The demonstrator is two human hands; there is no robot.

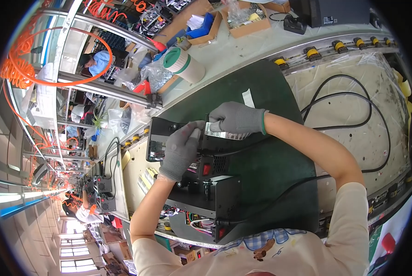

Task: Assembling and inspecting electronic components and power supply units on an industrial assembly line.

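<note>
Both my hands wear grey knit gloves. My right hand point(237, 118) grips a white strip of printed labels point(227, 135) over a black metal-cased device point(219, 145). Close beside it, my left hand point(182, 149) reaches across the device, thumb and fingertips drawn together near the strip's left end. Whatever those fingertips pinch is too small to make out. A red switch point(206, 169) and vent holes show on the device. Nearer to me stands a second black device point(227, 195), its side open on coloured wires point(201, 223).
A dark green mat point(270, 179) lies under the devices, with a small white paper piece point(248, 98) on it. Black cable point(371, 103) loops over the right-hand board. Beyond the roller rail stand a lidded cup point(192, 69) and cardboard boxes point(249, 30). Other people work farther left.
</note>
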